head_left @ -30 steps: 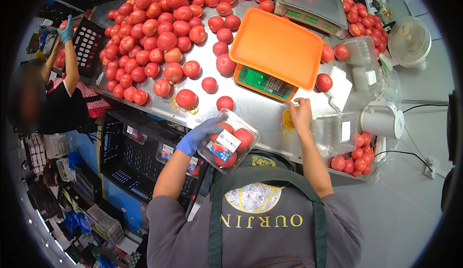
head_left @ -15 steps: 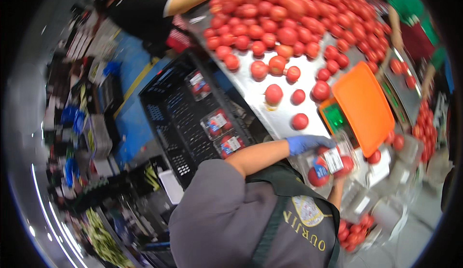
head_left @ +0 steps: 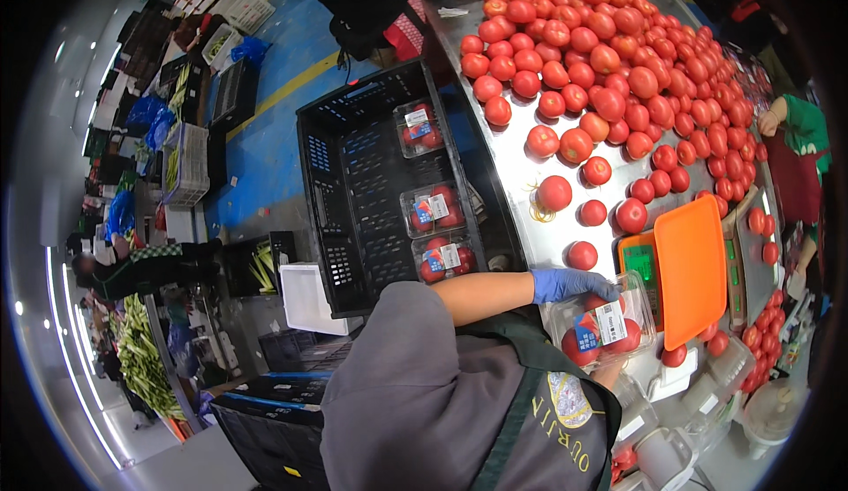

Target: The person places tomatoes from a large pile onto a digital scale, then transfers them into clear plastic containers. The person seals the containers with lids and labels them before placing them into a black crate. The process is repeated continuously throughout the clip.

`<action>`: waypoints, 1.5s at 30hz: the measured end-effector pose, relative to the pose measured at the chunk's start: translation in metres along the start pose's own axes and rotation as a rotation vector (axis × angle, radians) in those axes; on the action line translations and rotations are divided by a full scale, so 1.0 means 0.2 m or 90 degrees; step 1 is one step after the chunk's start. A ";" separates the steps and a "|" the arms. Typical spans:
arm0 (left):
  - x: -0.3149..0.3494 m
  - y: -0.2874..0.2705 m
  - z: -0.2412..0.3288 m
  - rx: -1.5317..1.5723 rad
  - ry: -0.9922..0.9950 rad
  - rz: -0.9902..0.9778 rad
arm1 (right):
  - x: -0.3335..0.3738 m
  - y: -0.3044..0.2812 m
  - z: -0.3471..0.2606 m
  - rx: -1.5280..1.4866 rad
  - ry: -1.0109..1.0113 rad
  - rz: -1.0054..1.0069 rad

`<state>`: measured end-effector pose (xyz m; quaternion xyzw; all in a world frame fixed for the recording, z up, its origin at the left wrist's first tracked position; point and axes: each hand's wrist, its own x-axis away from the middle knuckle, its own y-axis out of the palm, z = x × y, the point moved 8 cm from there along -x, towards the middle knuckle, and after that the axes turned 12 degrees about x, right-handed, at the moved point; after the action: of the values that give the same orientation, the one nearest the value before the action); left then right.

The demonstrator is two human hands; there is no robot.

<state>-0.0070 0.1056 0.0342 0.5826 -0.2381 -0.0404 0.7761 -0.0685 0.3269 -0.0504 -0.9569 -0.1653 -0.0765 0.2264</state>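
View swung left, black crate (head_left: 389, 191) now centre, right hand gone

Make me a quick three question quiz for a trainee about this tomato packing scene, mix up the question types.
1. True or false: the left hand wears a blue glove.
2. How many filled clear packs lie in the black crate? A) one B) three C) five
3. Fill in: the left hand grips a clear clamshell pack of red ____.

Key: 1 true. 2 B: the upper pack, the middle pack and the lower pack. 3 tomatoes. The right hand is hidden under the pack, so nothing is asked about it.
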 end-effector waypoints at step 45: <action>1.24 -2.05 0.62 0.465 0.454 0.665 | -0.09 0.78 -1.01 0.271 -0.145 -0.404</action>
<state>0.2485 -0.2187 -0.2381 0.5924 -0.2162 0.6092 0.4808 -0.0451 0.0972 0.0603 -0.7922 -0.4891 -0.0004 0.3651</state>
